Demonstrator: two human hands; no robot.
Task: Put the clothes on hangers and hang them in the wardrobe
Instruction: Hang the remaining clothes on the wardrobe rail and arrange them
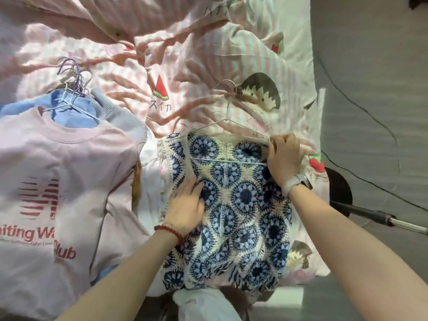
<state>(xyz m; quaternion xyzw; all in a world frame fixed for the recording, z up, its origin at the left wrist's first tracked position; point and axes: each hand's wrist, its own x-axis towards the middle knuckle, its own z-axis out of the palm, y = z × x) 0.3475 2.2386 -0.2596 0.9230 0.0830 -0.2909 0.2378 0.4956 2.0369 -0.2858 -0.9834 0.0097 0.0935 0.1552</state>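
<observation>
A blue and cream crochet top [236, 205] lies flat on the bed in front of me. A thin metal hanger [228, 122] sits at its neck, its hook pointing away and its lower bar lying across the top's chest. My right hand [283, 158] pinches the hanger's right end together with the top's right shoulder. My left hand [186, 206] lies on the left side of the top with straight fingers, pressing the fabric down.
A pink T-shirt [58, 181] with red lettering lies at the left over blue and grey clothes, on a bundle of wire hangers [71, 89]. The pink striped bedsheet [185, 54] is rumpled. Grey floor, a black cable [361, 107] and a metal pole [382, 216] are at the right.
</observation>
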